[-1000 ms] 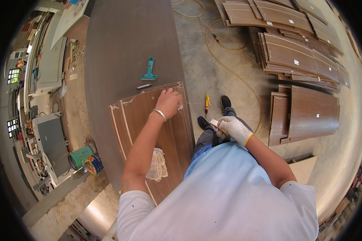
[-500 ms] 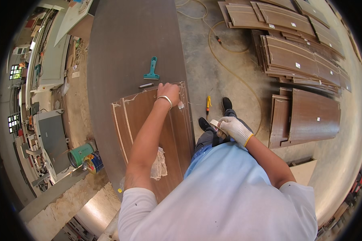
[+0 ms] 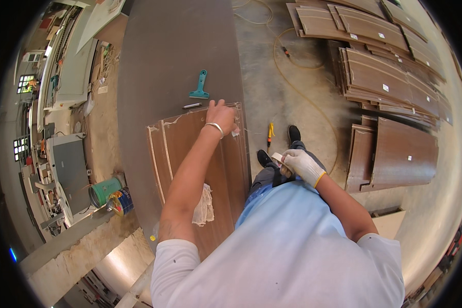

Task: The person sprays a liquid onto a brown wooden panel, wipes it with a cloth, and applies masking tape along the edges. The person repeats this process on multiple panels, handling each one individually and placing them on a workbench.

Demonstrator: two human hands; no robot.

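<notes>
My bare left hand (image 3: pixel 220 115), with a bracelet at its wrist, rests at the far end of a brown wood panel (image 3: pixel 190 154). Its fingers are apart and slightly bent near the panel's edge, beside a small whitish patch (image 3: pixel 235 132). In front of my waist, my gloved right hand (image 3: pixel 301 165) grips a roll of tape (image 3: pixel 280 159). Beyond the panel, a marker pen (image 3: pixel 192 106) and a teal scraper (image 3: pixel 200 86) lie on the dark table (image 3: pixel 174 46). A crumpled pale cloth (image 3: pixel 204 206) sits on the panel by my left forearm.
Stacks of brown panels (image 3: pixel 390 77) lie to the right on the concrete floor (image 3: pixel 303 102). A thin hose (image 3: pixel 313 97) curls there, and a yellow air gun (image 3: pixel 270 132) is near my shoes. Left of the table are a green can (image 3: pixel 101 194) and a workbench (image 3: pixel 69 169).
The view has shifted slightly. My left hand stays by the panel's far edge, its fingers now spread further apart. My right hand keeps hold of the tape roll.
</notes>
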